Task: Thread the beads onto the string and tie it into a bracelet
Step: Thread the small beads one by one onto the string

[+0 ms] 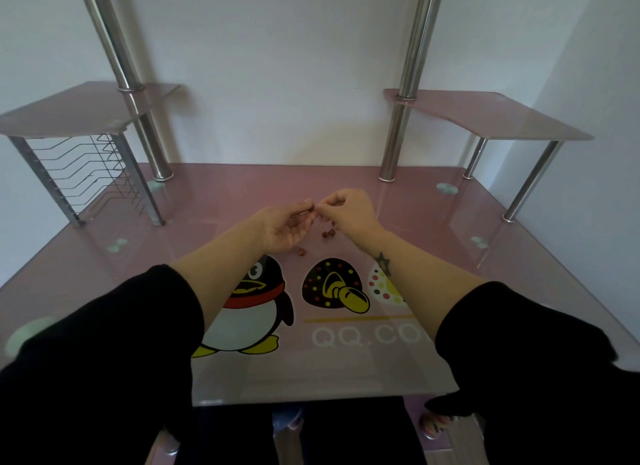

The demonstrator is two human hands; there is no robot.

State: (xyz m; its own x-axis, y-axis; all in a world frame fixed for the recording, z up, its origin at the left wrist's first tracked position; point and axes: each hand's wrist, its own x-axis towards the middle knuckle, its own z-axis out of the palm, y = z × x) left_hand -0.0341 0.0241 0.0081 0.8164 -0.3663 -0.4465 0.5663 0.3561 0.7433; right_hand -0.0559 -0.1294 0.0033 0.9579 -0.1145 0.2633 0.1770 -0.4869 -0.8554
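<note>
Both hands are raised over the middle of the pink glass desk (408, 222). My left hand (287, 227) pinches a small dark red bead (311, 207) at its fingertips. My right hand (346, 210) pinches the thin string right beside that bead; the string itself is too fine to make out. A few beads (328, 233) hang below my right hand, apparently on the string. One loose bead (302, 252) lies on the desk under my left hand.
Chrome posts (393, 146) rise from the back of the desk and carry two pink glass shelves (498, 118). A wire rack (86, 173) stands at the back left. A penguin print (252, 312) covers the near desk surface.
</note>
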